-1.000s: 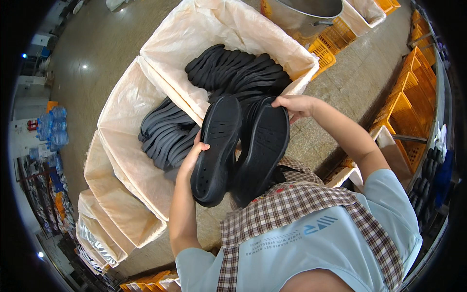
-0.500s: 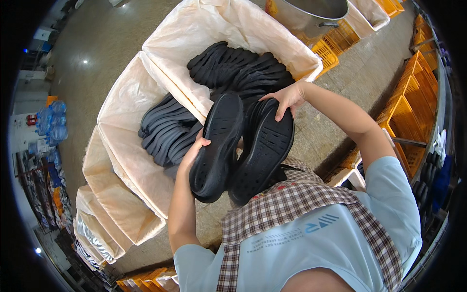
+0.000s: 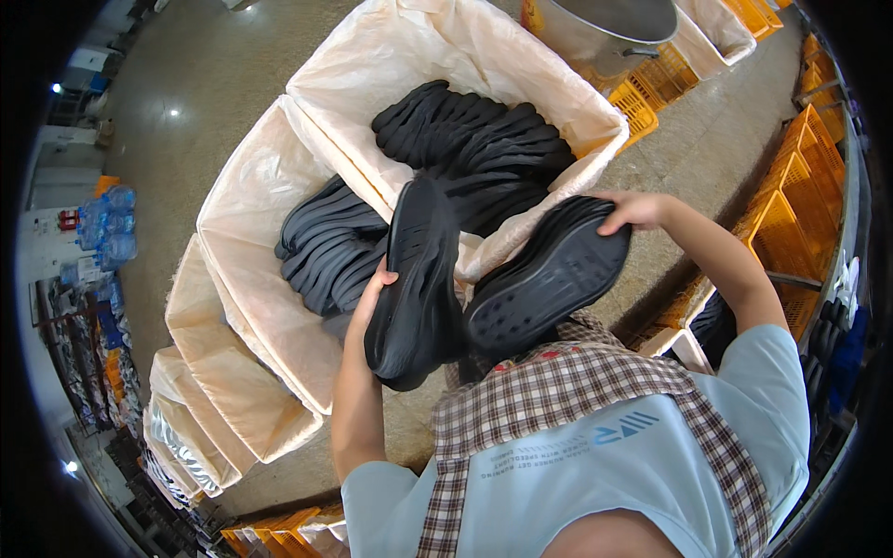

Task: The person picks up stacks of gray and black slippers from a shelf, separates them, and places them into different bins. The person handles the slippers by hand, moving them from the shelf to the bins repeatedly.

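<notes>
Soft, fairly bright light leaves small glare spots on the smooth grey-brown floor (image 3: 167,158) at far left and a pale sheen on the black, sole-shaped stack (image 3: 553,284) right of centre. Orange plastic crates (image 3: 775,228) bow near the dark rim.

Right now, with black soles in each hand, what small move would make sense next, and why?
I'd perhaps swing the upper end of the right bundle of soles inward, lining it up with the left bundle. The right hand grips that end, angled outward, while the left hand holds the other at its side, pointing straighter ahead.
</notes>
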`<state>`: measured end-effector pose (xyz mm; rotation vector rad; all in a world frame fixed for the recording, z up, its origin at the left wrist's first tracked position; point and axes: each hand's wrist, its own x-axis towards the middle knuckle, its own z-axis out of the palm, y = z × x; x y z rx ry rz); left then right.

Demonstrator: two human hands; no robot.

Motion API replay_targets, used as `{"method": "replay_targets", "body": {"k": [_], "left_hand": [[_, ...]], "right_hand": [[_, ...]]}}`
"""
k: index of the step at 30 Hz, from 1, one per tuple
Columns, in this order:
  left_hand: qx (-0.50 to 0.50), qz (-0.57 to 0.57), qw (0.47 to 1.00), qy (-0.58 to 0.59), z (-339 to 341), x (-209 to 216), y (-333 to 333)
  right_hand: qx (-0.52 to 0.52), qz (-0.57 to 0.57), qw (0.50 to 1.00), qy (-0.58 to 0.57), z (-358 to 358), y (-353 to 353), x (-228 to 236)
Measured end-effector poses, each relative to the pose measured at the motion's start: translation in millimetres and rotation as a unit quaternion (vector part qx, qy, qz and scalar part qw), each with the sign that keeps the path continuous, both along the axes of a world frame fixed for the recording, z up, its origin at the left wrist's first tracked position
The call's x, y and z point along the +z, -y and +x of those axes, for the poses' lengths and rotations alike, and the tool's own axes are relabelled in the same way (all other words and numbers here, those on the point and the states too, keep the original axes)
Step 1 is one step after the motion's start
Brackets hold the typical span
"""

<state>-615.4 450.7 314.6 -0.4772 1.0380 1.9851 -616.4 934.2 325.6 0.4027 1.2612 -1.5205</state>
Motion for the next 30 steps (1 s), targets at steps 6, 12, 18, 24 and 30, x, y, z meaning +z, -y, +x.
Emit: {"method": "replay_targets", "body": {"k": [6,12,18,24,30], "left_hand": [[0.132,0.173,0.976,0.027,35.4,9.9,-1.5],[0.255,0.073,0.961,0.076,62.5,20.5,-54.0],[0.365,0.041,0.927,0.072,99.0,-11.9,-76.2],[0.408,0.089,0.906,0.072,121.0,-36.6,-94.8],[0.354,0.046,0.932,0.054,129.9,4.7,-87.4]], "right_hand": [[-0.236,0.022,0.971,-0.009,74.8,-62.4,28.8],[-0.297,-0.026,0.953,-0.056,96.1,-53.1,49.6],[-0.354,0.006,0.931,-0.088,80.0,-42.4,79.7],[-0.405,-0.105,0.904,-0.092,25.4,63.7,31.5],[-0.38,-0.115,0.918,0.016,-9.0,181.6,-14.3]]}}
